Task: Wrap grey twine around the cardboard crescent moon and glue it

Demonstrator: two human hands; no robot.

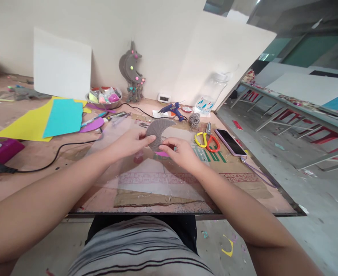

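A crescent moon shape (157, 130) wound in grey yarn is held up over the middle of the table. My left hand (137, 140) grips its left edge, thumb on the front face. At the lower right edge, my right hand (178, 151) pinches the crescent between thumb and fingertips; a thin strand seems to hang below, but whether the fingers also hold yarn is too small to tell. Behind my hands lies a ball of grey yarn (194, 120). Scissors (206, 141) with yellow and orange handles rest to the right. A piece of pink paper (161, 154) shows under the crescent.
A blue glue gun (171, 110) with a black cord sits at the back near a small clock (163, 98) and a clear jug (210, 94). A phone (231, 142) lies near the right edge. Cyan (63, 118) and yellow sheets (25, 122) lie left, beside a bowl (104, 100).
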